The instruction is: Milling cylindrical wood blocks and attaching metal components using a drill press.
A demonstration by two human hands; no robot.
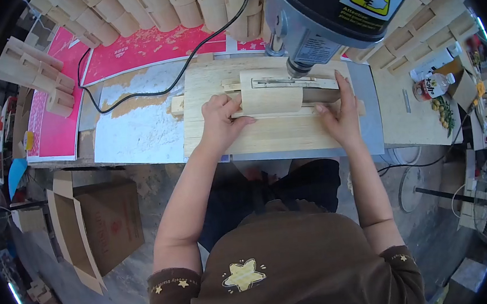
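A pale wooden block [273, 98] with a rounded face lies on a plywood board [265, 135], under the drill press [324, 20]. A long narrow slotted strip runs along the block's far side, and the drill chuck [299, 68] stands right over that strip. At the block's left end my left hand [220, 121] presses with curled fingers, its thumb pointing right along the near side. My right hand [343, 117] grips the right end, index finger at the far corner and thumb at the near one. The bit's tip is too small to make out.
Stacked wooden pieces with cut-outs [155, 6] line the back, and more [45, 71] stand at left. A black cable [189, 58] curves over the bench. At right are a bottle [434, 85] and a small box [458, 81]. An open cardboard box [108, 222] sits on the floor.
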